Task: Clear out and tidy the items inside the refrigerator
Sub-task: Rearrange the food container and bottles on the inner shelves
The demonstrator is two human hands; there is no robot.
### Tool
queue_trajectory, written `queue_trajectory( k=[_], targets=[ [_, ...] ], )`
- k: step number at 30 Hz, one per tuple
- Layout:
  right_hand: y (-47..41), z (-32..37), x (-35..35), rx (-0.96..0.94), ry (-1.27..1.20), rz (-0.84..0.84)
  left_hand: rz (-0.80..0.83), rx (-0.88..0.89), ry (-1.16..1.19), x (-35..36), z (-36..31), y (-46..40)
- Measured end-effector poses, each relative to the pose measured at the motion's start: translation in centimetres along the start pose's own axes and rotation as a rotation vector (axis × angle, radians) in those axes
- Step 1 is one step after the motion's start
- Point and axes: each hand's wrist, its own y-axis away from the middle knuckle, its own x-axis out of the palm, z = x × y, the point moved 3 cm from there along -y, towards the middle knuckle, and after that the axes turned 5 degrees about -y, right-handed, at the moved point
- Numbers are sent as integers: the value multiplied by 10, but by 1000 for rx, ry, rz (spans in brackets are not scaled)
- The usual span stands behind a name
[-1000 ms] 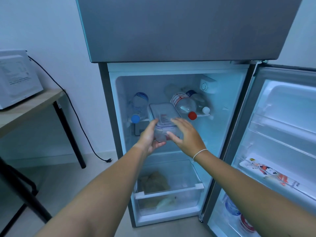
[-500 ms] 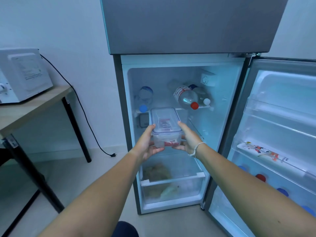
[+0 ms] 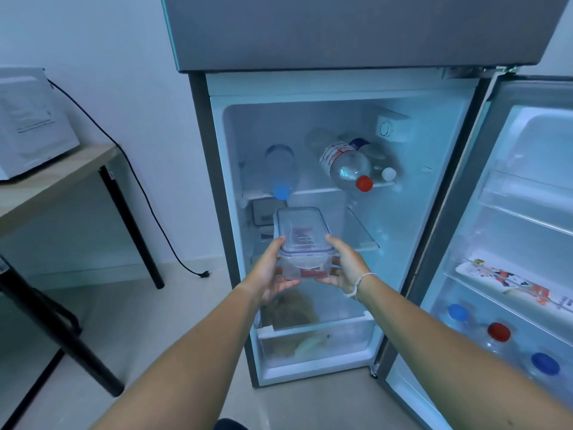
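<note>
White walls and a pale floor frame the open refrigerator (image 3: 341, 97), its lower door (image 3: 511, 243) swung wide to the right. Off to the left, a white microwave (image 3: 31, 122) sits on a wooden table (image 3: 62, 172) with black legs, and a black power cord (image 3: 148, 209) trails down the wall to a plug lying on the floor.

On the top shelf three bottles lie on their sides, caps facing out — a blue-capped bottle (image 3: 280, 172) at the left, a red-capped bottle (image 3: 347, 164) with a red-and-white label at the right, and a white-capped bottle (image 3: 379, 164) just beside it. At the bottom, the clear crisper drawer (image 3: 316, 342) holds blurred brownish and pale contents. The door's lower rack carries upright bottles with blue and red caps (image 3: 499, 332), and above them lies a flat white package (image 3: 511, 280) with colourful print.

Held in front of the middle shelf, clear of the shelf edge, is the clear plastic container (image 3: 302, 240) — rectangular, with a snap-lock lid rimmed in blue and something red showing through. The left hand (image 3: 271, 274) grips its left side, thumb on the lid edge and fingers beneath; the right hand (image 3: 341, 268), a white band at its wrist, clasps the right side the same way. Nothing stands between the container and the camera.
</note>
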Motion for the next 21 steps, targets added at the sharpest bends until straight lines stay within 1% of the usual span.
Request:
queue_trajectory(
  k=[6,15,21],
  targets=[
    [-51,0,12,-15,-55,16,-82,35,-1,-10,-9,-43],
    [-110,9,43,-52,-45,38,-236,108,-6,-32,-30,-101],
    [-133,6,43,-57,-53,32,-201,101,-36,-34,-35,-122]
  ],
)
